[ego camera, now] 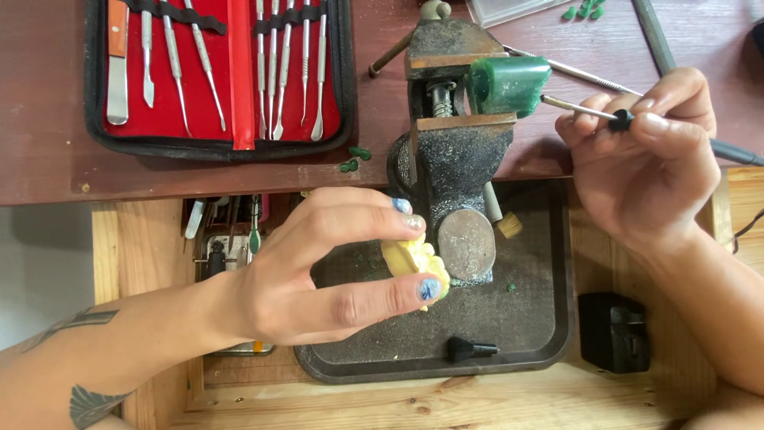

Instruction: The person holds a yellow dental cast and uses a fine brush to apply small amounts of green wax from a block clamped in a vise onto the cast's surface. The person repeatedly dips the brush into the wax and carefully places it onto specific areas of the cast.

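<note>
**Green wax block in vise, tool at its face, yellow model held below**

- Green wax block (508, 84) sits upper centre-right of frame, clamped in the jaws of a small black bench vise (454, 151). The vise fixes it so neither hand has to steady it.
- Right hand (645, 159), right of frame, is closed in a pen-style pinch on a thin metal carving tool (577, 107). Tip touches or sits just at the block's right face; can't tell which. Pinch near the black collar probably gives fine control.
- Left hand (318, 267), centre-left, grips a yellow tooth-shaped model (415, 263) between thumb and fingertips, just beside the vise base. Held up and turned toward the camera, likely as a shape reference.
- Vise base overhangs a dark tray (549, 318) in an open wooden drawer (143, 239); green shavings in the tray suggest it catches chips.
- Red-lined tool case (239, 80) lies open at upper left on the dark wood table (48, 167), instruments strapped in rows, within reach.
- A few green wax bits (354, 158) lie on the table near the case edge.
- Small black box (613, 330) sits lower right, apart from the work.
</note>
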